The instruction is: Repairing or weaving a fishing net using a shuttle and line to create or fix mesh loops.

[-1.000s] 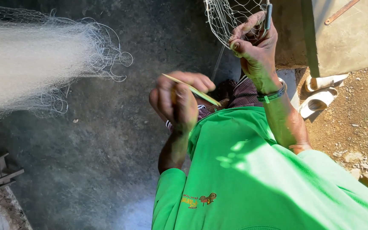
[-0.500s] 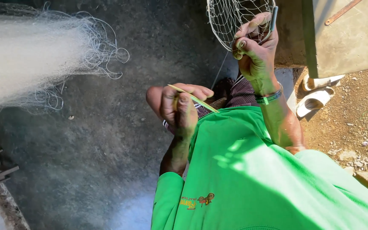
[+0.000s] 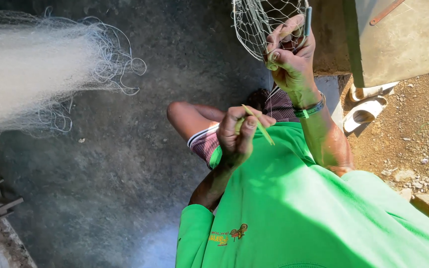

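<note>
Dark concrete floor (image 3: 125,164) lies below. Since a second ago the left hand (image 3: 239,134), pinching a thin green netting needle (image 3: 259,125), has drawn down toward the green shirt (image 3: 294,198), tightening a stitch. Right hand (image 3: 291,54) grips the net mesh (image 3: 259,22) overhead.

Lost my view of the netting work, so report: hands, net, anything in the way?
Left hand pinches yellow netting needle. Right hand grips net edge. Nothing between them.
</note>
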